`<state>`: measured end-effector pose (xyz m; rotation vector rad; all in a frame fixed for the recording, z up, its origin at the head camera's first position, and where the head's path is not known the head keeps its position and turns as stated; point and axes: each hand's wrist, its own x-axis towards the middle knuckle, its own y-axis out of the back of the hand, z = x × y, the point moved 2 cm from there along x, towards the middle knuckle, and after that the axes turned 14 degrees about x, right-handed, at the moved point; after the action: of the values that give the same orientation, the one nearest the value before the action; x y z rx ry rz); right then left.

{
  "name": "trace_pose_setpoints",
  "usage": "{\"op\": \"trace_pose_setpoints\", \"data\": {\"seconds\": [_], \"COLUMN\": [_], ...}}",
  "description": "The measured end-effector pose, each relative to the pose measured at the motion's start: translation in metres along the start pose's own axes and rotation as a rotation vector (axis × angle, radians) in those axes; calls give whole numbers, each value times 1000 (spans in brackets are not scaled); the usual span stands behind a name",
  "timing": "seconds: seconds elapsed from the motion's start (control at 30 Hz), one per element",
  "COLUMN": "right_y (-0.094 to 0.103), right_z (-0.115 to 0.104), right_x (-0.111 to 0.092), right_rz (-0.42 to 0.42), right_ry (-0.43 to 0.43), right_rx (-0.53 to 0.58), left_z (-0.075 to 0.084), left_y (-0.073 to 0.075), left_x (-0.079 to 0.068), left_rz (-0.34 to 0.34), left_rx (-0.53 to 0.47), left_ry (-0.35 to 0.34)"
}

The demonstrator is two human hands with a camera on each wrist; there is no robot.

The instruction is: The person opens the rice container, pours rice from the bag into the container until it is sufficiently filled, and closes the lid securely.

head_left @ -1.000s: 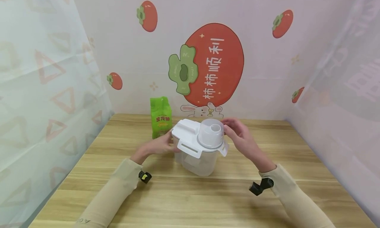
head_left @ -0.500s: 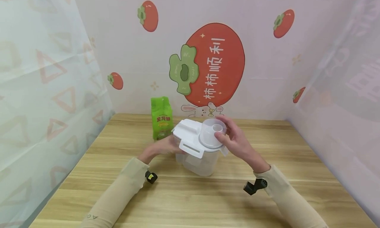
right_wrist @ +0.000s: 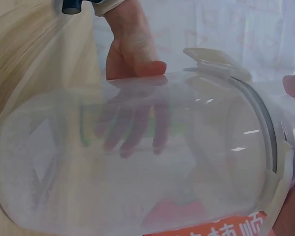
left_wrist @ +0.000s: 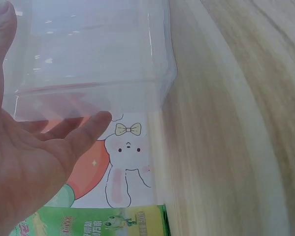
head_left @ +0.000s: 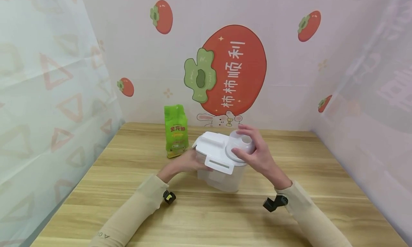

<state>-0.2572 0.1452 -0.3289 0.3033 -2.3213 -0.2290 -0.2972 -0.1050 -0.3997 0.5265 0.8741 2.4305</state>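
A translucent plastic storage container [head_left: 222,182] with a white lid [head_left: 209,141] stands tilted at mid-table. My left hand [head_left: 188,161] holds its left end, thumb on the near side and fingers round the far side. Through the clear wall, the right wrist view shows those fingers of the left hand [right_wrist: 137,54] spread on the container [right_wrist: 137,187]. On the lid's right end sits a clear measuring cup [head_left: 237,144]. My right hand [head_left: 260,156] grips this cup between thumb and fingers. White side clips [head_left: 220,165] stick out from the lid's edge.
An upright green bag [head_left: 176,131] with printed lettering stands behind the left hand, near the back edge of the wooden table [head_left: 206,218]. A patterned cloth backdrop [head_left: 276,107] rises behind the table, with sheets on both sides.
The container has shifted slightly right, the left hand moving along with it. My right hand has gone from the cup's right side to a grip over it. More of the green bag shows.
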Motion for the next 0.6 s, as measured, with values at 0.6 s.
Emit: {"op": "trace_pose_setpoints", "data": {"seconds": [0.6], "right_y": [6], "right_z": [0], "right_x": [0], "right_rz": [52], "right_ry": [125], "right_rx": [60], "left_z": [1], "left_y": [1], "left_x": [3], "left_rz": [-18], "left_rx": [-32], "left_ry": [-78]}}
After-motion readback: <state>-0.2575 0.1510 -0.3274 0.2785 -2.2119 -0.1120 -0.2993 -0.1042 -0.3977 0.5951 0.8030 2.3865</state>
